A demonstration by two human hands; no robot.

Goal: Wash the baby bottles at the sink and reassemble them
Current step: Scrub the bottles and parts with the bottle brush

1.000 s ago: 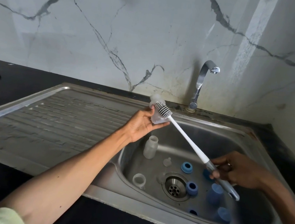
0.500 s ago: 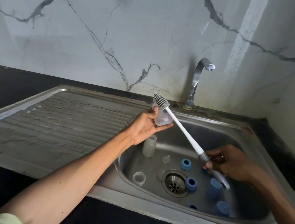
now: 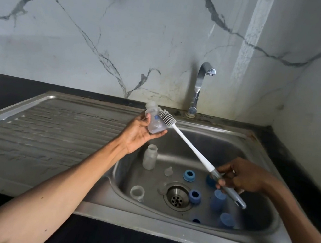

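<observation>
Above the sink basin (image 3: 233,150), your left hand (image 3: 140,133) grips a clear baby bottle (image 3: 154,123), tilted, with the bottle brush (image 3: 191,145) head resting against it. Your right hand (image 3: 239,178) is closed around the brush's grey handle. Another clear bottle (image 3: 150,156) stands upright in the basin, near blue collars (image 3: 189,175) and caps (image 3: 218,202).

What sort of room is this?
Most likely a home kitchen: a stainless steel sink with a ribbed drainboard, a chrome tap on a marble-patterned wall, and a black countertop.
</observation>
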